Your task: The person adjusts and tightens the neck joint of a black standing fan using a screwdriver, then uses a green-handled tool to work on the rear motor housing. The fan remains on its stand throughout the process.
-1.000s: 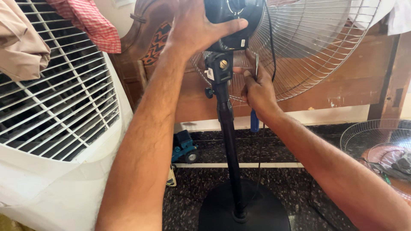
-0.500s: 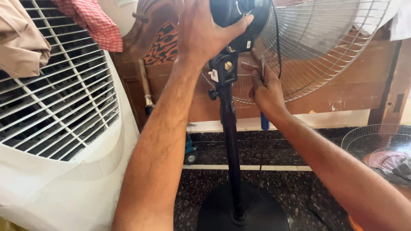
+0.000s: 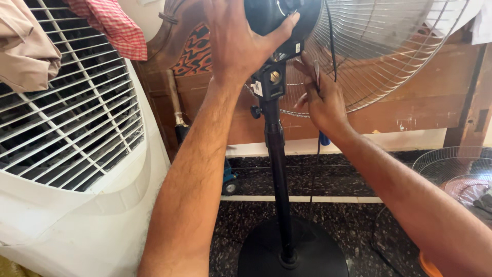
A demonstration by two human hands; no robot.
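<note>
- At the top centre of the frame we see the fan's black motor housing [image 3: 279, 15], cupped by the left hand [image 3: 241, 41]; its grip is wrapped round the housing, thumb pressed on the lower right side.
- Just below and to the right, the right hand [image 3: 320, 100] sits beside the neck joint [image 3: 271, 84], its grip pinched on a thin metal tool [image 3: 316, 72]; whether the tip reaches a screw we cannot tell.
- The fan stands in the middle of the picture: round base [image 3: 292, 254] on the dark speckled floor [image 3: 348, 174], black pole [image 3: 277, 169] rising from it.
- We judge the work to be midway: the rear grille [image 3: 389, 46] is on the fan, no front grille shows on it, and loose wire guards [image 3: 451, 164] lie on the floor at the right edge. The blade, if fitted, is out of our view.
- The fan's long axis is the pole, upright, leaning a little to the left towards the top. The head points away from us, towards the wooden board [image 3: 420, 102] behind, and up and to the right.
- A white cooler [image 3: 77, 154] with cloths [image 3: 25, 51] draped over it fills the left side.
</note>
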